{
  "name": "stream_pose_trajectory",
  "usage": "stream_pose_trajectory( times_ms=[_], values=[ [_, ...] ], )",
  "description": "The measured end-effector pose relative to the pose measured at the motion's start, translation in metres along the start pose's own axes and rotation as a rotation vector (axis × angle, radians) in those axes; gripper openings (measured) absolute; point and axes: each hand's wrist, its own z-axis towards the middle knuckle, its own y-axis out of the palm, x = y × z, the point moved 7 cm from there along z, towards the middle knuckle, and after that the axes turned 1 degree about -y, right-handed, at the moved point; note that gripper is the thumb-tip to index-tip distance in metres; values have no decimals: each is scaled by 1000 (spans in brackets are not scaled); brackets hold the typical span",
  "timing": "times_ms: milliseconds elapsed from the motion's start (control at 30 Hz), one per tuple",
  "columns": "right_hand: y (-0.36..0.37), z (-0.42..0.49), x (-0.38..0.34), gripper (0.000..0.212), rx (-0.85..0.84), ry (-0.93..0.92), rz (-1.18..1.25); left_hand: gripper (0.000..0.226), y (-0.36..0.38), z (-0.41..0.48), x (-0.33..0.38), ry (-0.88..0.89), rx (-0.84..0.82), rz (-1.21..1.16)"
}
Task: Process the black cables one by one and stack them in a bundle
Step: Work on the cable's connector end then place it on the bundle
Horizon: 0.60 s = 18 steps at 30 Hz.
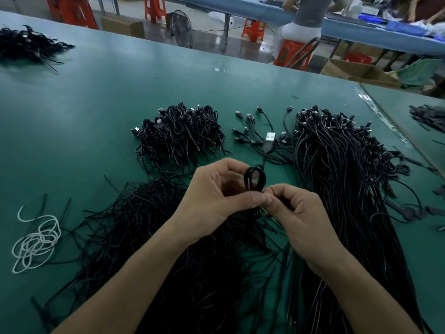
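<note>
A black USB cable [255, 179] is coiled into a small loop between both hands, its silver plug [269, 136] sticking up and away. My left hand [216, 194] pinches the loop's base from the left. My right hand [286, 208] pinches it from the right, thumbs nearly touching. A heap of coiled cables [178, 131] lies beyond my left hand. A long bundle of straight cables [337, 179] runs along the right. A mass of thin black ties or wires [173, 237] lies under my forearms.
A tangle of white string [36, 244] lies at the left on the green table [96, 97]. Another black pile [26, 44] sits far left. Loose plug ends [250, 131] spread between the heaps. Dark pieces [428, 116] lie at the right edge. People sit at a blue bench behind.
</note>
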Motion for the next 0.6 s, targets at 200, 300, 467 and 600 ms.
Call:
stream_pose_trajectory(
  times_ms=[200, 300, 467, 600],
  values=[
    [-2, -6, 27, 25, 6, 220, 161, 37, 11, -7, 13, 307, -22, 499],
    [5, -12, 43, 17, -59, 389, 438, 37, 19, -11, 19, 433, -39, 606],
    [-19, -2, 47, 17, 24, 323, 30, 39, 3, 12, 16, 209, 35, 664],
    [-62, 13, 52, 30, 172, 208, -856, 54, -43, 51, 26, 41, 340, 604]
  ],
)
